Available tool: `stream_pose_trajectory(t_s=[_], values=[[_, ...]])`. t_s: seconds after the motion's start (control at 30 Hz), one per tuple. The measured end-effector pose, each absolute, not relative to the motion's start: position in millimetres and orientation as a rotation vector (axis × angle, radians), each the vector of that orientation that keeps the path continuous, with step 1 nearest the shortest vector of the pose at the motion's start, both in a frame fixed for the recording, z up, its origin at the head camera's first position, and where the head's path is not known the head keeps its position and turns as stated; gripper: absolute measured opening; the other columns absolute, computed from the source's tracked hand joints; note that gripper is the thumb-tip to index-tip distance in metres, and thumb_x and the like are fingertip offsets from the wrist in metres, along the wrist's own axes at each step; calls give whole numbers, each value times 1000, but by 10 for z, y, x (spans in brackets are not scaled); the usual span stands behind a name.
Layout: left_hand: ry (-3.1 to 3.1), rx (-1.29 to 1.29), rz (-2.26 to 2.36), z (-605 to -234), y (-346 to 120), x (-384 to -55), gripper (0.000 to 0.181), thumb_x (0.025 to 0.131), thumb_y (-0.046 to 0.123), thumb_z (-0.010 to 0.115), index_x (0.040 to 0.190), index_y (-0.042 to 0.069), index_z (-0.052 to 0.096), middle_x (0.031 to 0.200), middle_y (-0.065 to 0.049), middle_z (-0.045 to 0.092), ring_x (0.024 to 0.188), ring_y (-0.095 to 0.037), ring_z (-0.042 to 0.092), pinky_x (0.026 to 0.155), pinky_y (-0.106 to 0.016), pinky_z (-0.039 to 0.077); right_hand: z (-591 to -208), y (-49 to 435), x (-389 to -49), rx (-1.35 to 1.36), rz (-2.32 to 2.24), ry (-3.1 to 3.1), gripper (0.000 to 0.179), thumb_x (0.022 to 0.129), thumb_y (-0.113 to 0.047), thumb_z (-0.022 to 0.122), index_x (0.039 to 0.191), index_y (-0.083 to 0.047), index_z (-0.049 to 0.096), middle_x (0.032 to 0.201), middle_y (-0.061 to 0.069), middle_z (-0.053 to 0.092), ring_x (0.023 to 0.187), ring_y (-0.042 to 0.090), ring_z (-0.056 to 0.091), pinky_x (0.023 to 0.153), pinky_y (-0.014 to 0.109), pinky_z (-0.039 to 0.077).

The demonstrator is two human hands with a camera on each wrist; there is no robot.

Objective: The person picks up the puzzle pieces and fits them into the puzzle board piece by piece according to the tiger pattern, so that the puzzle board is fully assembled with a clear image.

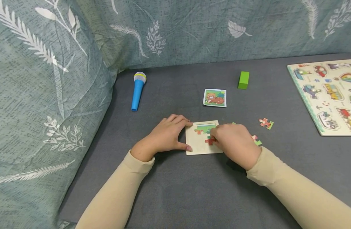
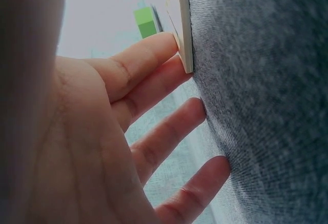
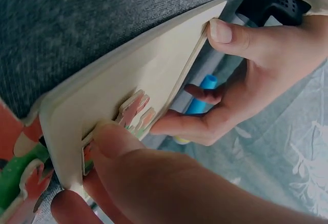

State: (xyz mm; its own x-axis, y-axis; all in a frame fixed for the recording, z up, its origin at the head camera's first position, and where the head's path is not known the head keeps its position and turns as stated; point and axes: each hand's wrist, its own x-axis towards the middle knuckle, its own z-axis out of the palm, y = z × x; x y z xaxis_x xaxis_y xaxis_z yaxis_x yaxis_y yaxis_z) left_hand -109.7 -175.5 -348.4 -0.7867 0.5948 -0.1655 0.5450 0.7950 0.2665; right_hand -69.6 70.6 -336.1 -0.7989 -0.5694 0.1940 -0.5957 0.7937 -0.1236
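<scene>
A small wooden jigsaw board (image 1: pixel 198 149) lies flat on the dark cloth. Along its left edge rests my left hand (image 1: pixel 168 133), index finger at the far corner and thumb at the near one, fingers spread and nearly straight. My right hand (image 1: pixel 235 141) is over the board's right part and pinches a red jigsaw piece (image 1: pixel 211 141) against the recess; its fingers partly cover it. Farther back in the recess shows a green and orange picture area (image 1: pixel 203 129). Loose jigsaw pieces (image 1: pixel 266 123) lie right of the right hand, one (image 1: pixel 257 140) partly behind it.
A tiger picture card (image 1: pixel 214 98) lies behind the board. Farther back stands a green block (image 1: pixel 243 80). A blue toy microphone (image 1: pixel 138 91) lies at the back left, a large picture puzzle board (image 1: pixel 318 105) at the right. Leaf-patterned fabric (image 1: pixel 175 31) hangs behind.
</scene>
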Motion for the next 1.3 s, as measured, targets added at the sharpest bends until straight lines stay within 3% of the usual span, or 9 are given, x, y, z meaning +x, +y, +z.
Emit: stream_pose_trajectory(t_s=[0.27, 0.53, 0.9, 1.17, 1.3], values=[[2744, 883, 306, -3471, -1761, -1091, 85, 83, 56, 86, 150, 13, 56, 148, -2, 53, 139, -25, 42, 112, -52, 37, -3328, 719, -718, 941, 295, -2866, 21, 81, 3, 82, 77, -14, 70, 63, -1, 61, 53, 19, 53, 49, 42, 49], [2738, 889, 293, -3481, -1760, -1102, 85, 84, 57, 85, 150, 13, 55, 148, -2, 52, 140, -25, 41, 112, -51, 37, -3348, 755, -766, 950, 379, -2868, 21, 77, 0, 89, 88, -9, 74, 76, -1, 65, 64, 18, 59, 53, 40, 52], [2738, 887, 283, -3474, -1754, -1095, 86, 84, 58, 84, 151, 13, 55, 148, -2, 52, 140, -25, 41, 113, -51, 36, -3390, 758, -794, 1036, 266, -2803, 11, 81, -5, 88, 81, -14, 82, 84, -1, 67, 73, 20, 60, 60, 36, 50], [2739, 886, 282, -3478, -1754, -1095, 86, 84, 58, 84, 150, 12, 55, 148, -2, 52, 139, -25, 42, 112, -51, 37, -3392, 736, -775, 1168, 68, -2742, 32, 68, 18, 82, 78, -13, 76, 76, 1, 59, 72, 24, 60, 65, 40, 52], [2743, 885, 290, -3489, -1757, -1093, 85, 84, 58, 84, 150, 12, 55, 148, -2, 52, 139, -25, 42, 112, -51, 37, -3385, 736, -755, 1175, 77, -2737, 24, 76, 12, 80, 79, -12, 76, 76, 1, 56, 72, 24, 59, 64, 40, 52]])
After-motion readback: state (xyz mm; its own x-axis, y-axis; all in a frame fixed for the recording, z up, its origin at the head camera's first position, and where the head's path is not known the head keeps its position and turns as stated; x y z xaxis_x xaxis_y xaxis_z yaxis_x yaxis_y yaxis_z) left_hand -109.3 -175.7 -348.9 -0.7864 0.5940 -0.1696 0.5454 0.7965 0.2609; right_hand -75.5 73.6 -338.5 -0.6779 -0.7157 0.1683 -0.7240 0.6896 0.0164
